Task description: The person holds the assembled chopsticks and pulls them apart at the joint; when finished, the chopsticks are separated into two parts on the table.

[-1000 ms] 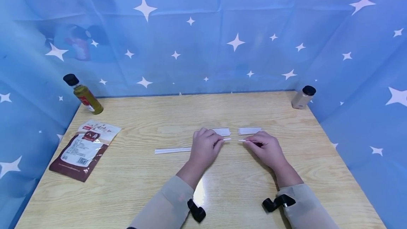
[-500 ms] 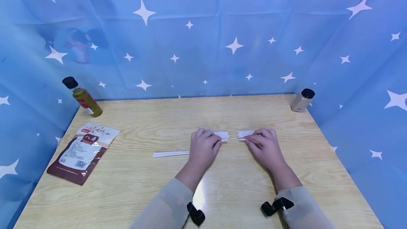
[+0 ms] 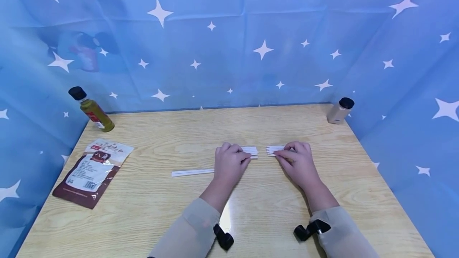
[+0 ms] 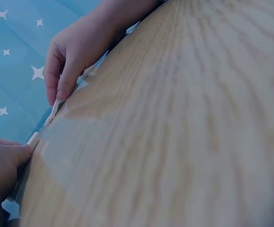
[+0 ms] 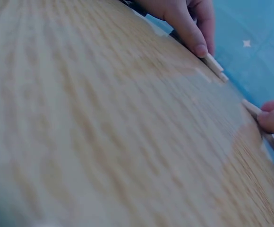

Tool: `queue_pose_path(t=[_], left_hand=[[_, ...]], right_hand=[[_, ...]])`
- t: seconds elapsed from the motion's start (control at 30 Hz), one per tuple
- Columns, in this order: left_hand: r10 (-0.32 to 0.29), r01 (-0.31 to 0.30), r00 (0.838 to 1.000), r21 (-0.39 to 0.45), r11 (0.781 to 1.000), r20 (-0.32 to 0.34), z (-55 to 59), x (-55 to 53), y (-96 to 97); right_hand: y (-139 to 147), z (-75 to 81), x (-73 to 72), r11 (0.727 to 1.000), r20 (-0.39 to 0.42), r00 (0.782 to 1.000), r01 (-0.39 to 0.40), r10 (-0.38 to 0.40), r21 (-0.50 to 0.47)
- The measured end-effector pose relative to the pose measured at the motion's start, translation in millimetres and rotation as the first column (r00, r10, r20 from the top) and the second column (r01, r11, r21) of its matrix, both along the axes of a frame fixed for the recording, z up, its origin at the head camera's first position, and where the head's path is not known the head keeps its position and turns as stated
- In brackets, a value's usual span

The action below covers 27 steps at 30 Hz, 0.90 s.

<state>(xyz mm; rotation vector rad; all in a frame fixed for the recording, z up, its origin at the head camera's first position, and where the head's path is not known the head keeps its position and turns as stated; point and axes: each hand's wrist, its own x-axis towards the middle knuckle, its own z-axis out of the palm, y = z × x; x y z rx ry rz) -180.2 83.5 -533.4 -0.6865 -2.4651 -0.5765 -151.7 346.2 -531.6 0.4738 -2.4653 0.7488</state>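
Observation:
Two groups of thin white sticks, left group (image 3: 250, 150) and right group (image 3: 274, 147), lie side by side with a narrow gap between their ends. My left hand (image 3: 229, 164) pinches the front stick (image 3: 254, 157) of the left group between thumb and finger. Across the gap, my right hand (image 3: 297, 164) pinches the front stick (image 3: 271, 155) of the right group. Both hands cover much of the sticks' length. In the left wrist view a pale stick tip (image 4: 33, 138) pokes out of the left hand. The right wrist view shows a stick end (image 5: 251, 108) at the right fingertips.
More white sticks (image 3: 192, 172) lie left of my left hand, partly behind it. A brown and white pouch (image 3: 91, 172) rests at the left, with an oil bottle (image 3: 96, 114) behind it. A black-capped jar (image 3: 340, 111) stands at the back right corner of the wooden table (image 3: 172, 218).
Both pinched sticks have moved back against their groups. The right hand has shifted slightly back and now covers more of its group; the left hand has barely moved.

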Motion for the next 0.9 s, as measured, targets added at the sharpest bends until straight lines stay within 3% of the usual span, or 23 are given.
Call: queue_pose_path(t=[0.57,0.9], left_hand=[[0.013,-0.013,1.000,0.011,1.000,-0.027,-0.8,-1.3,6.8],[0.028,-0.027,0.998,0.025,0.999,-0.052,-2.6,-1.8,7.8]], right_hand=[[-1.1,3.0,0.5,0.998,0.026,0.998,0.057,-0.058,0.039],[-2.5,1.1,0.3,0.998,0.013,0.999,0.047,-0.048,0.034]])
